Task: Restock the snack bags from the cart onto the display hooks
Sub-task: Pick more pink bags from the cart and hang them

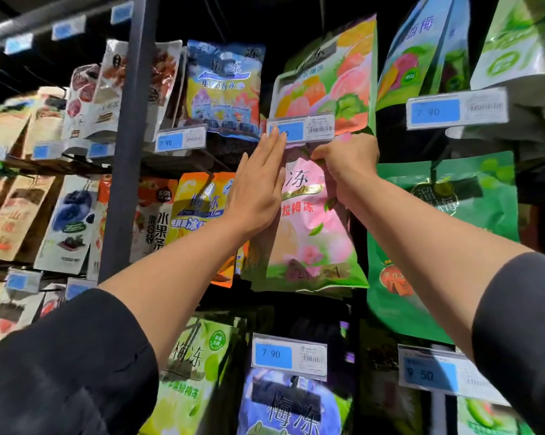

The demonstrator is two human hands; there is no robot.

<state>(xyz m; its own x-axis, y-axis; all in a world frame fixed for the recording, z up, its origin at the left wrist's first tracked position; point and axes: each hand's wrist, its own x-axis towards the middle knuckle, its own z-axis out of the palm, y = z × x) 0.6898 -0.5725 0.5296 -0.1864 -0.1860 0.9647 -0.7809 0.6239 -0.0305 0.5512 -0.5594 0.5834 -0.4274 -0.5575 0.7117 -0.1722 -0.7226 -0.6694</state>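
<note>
A pink and green snack bag (309, 233) hangs in front of the display, just under a price tag (301, 128) at the end of a hook. My right hand (346, 164) grips the bag's top edge right below that tag. My left hand (258, 183) lies flat with straight fingers against the bag's left side, its fingertips reaching the tag's blue label. The hook itself is hidden behind the tag and the bag.
Hanging bags fill the wall: a blue bag (224, 89) upper left, a peach-print bag (331, 80) above, a green bag (447, 233) to the right, an orange-yellow bag (199, 208) to the left. A dark upright post (127, 136) stands left. More price tags (288, 356) jut out below.
</note>
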